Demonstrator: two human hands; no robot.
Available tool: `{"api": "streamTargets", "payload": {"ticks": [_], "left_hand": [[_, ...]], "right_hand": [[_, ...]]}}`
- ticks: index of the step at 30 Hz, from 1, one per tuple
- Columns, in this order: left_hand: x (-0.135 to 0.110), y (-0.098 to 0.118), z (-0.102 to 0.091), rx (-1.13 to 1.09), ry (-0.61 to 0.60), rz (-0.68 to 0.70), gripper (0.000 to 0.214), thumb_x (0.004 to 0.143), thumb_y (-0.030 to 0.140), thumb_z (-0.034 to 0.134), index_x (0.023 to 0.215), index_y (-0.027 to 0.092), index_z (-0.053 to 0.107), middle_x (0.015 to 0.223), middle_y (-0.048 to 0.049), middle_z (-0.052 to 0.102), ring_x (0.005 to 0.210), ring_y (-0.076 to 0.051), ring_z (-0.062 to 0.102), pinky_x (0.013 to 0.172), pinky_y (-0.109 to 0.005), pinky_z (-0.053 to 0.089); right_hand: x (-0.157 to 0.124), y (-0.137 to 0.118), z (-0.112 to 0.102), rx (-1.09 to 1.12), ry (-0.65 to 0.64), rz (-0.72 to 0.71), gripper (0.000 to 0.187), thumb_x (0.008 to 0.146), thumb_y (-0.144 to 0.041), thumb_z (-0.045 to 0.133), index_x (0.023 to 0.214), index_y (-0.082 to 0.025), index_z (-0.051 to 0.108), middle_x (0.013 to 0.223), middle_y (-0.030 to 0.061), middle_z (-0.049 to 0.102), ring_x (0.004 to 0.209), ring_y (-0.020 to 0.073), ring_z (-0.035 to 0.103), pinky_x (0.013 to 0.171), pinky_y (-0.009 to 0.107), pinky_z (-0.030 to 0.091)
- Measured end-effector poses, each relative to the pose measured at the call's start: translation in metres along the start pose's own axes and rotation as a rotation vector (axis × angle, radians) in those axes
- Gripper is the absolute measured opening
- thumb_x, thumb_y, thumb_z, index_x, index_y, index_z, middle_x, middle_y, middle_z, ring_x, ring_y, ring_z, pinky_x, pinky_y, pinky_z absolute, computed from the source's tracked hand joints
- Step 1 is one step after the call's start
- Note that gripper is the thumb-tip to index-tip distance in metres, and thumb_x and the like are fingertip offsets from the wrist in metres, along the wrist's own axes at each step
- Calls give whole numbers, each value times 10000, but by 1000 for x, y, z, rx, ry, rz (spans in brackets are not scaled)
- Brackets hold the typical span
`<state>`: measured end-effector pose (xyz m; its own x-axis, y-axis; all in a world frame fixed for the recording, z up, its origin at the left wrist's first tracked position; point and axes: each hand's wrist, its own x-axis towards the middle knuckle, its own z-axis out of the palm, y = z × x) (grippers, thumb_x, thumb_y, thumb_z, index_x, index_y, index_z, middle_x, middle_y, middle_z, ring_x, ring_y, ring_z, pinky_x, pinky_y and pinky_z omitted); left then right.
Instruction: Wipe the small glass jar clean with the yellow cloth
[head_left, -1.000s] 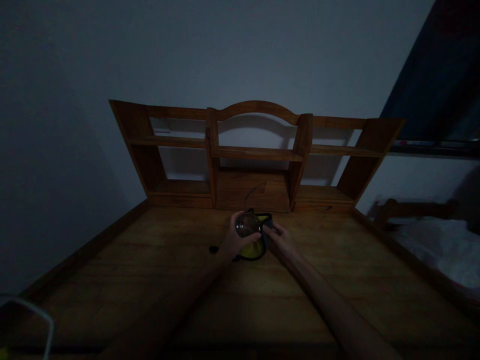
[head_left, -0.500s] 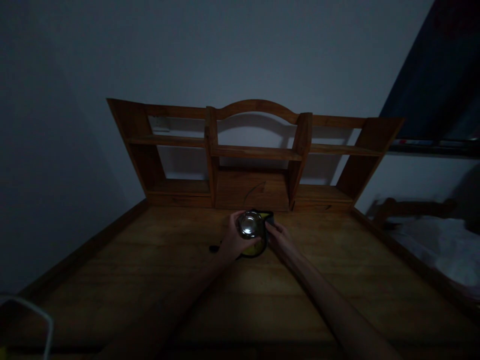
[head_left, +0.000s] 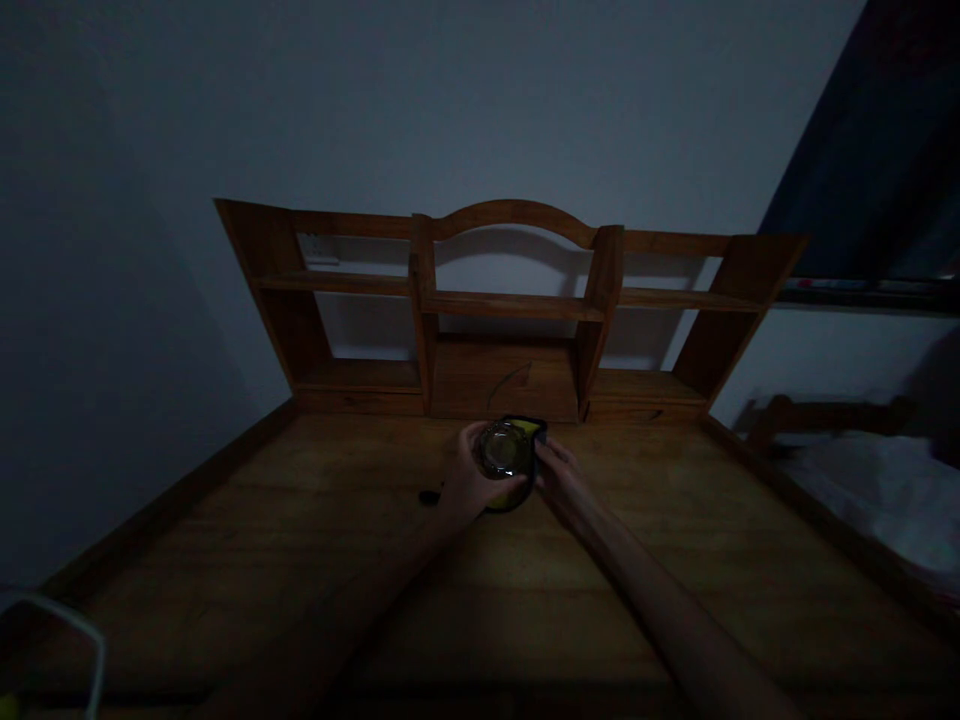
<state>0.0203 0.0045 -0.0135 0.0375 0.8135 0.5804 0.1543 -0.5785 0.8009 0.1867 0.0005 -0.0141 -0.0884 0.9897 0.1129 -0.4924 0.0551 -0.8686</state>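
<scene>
My left hand is curled around a round, shiny, see-through dish that looks like glass, with the thumb along its near side. Under and behind the dish shows a yellow pouch-like piece with a black edge. At its right side, my right hand has its fingers closed on the black edge. A small dark piece lies just left of my left hand; whether it joins the pouch I cannot tell. The dim light hides finer detail.
A wooden desk spreads beneath my hands. Along its back stands a wooden shelf unit against the wall. A pale cable bends at the lower left. White bedding lies beyond the right edge.
The dish has tilted slightly and moved a little right, so its bright glare has gone and the yellow shows through it. Both hands keep their hold.
</scene>
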Motion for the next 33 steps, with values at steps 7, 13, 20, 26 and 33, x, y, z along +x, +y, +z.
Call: {"api": "streamTargets", "payload": {"ticks": [7,13,20,26,33], "left_hand": [[1,1,-1,23,45,-41,828,506,350,883,1143,211,372,1179,-111,583,1112,-253,597,946,-438,490],[0,6,-3,1,25,-70,804,529,361,871,1146,215,377,1194,-114,583,1131,-257,593,961,-439,484],[-1,10,-3,23,24,-14,794,551,344,863,1176,209,392,1200,-108,575,1141,-255,579,978,-444,467],[-1,7,-3,33,10,13,842,569,335,856,1267,207,403,1266,-125,543,1188,-274,546,1013,-467,436],[1,13,-7,139,11,78,827,597,367,841,1315,245,448,1281,-106,516,1224,-287,500,1053,-473,390]], "right_hand": [[-7,-11,5,-43,-39,57,345,753,-446,741,1035,-252,692,1086,31,711,985,202,648,791,292,482],[-10,-12,8,-29,-77,127,331,785,-460,707,1040,-250,699,1071,28,715,884,183,660,727,265,492],[-10,-12,6,-7,-81,140,294,780,-431,710,1012,-251,710,1041,18,722,830,177,661,679,254,495],[-9,-10,5,-21,-87,147,321,800,-458,684,1049,-257,700,1098,17,705,894,184,654,692,249,496],[-9,-11,6,-55,-86,135,353,798,-484,675,1078,-269,687,1120,19,696,952,204,642,721,266,498]]}}
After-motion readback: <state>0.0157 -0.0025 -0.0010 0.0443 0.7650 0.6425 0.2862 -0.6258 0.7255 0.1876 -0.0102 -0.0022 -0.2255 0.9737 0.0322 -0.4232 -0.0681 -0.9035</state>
